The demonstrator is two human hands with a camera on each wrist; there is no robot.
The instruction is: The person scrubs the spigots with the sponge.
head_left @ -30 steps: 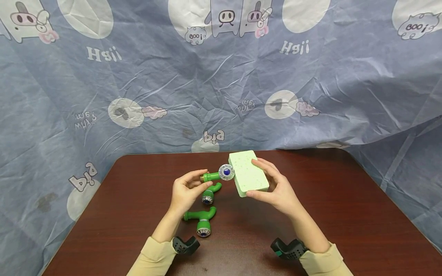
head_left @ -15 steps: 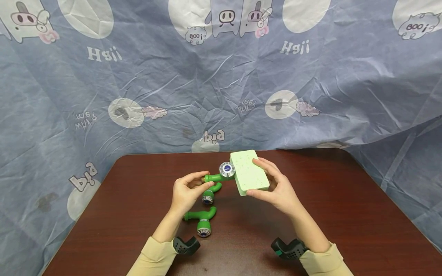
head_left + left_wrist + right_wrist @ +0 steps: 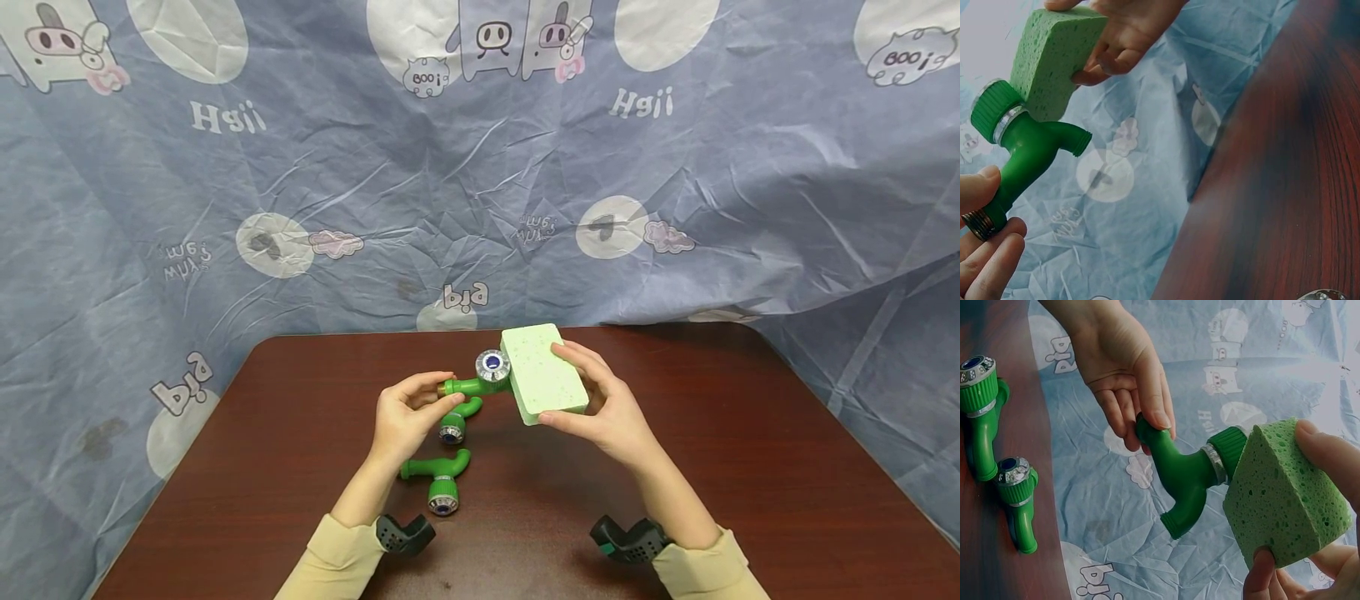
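My left hand pinches a green faucet by its threaded inlet end, holding it above the table. The faucet's ribbed knob has a silver, faceted cap with a blue centre, seen in the head view. In my right hand is a light green sponge, gripped by its edges between thumb and fingers. One side of the sponge touches or nearly touches the faucet's knob. Two more green faucets lie on the table: one near my left wrist, the other partly hidden behind my left hand.
The dark reddish-brown table stretches under both hands. Behind it hangs a wrinkled blue cloth with cartoon prints. A black camera mount sits on my left wrist, and another mount on my right.
The held faucet's knob has shifted slightly up and tilted, so its cap sits a little higher. The sponge has moved slightly right and up. The two faucets on the table stay put.
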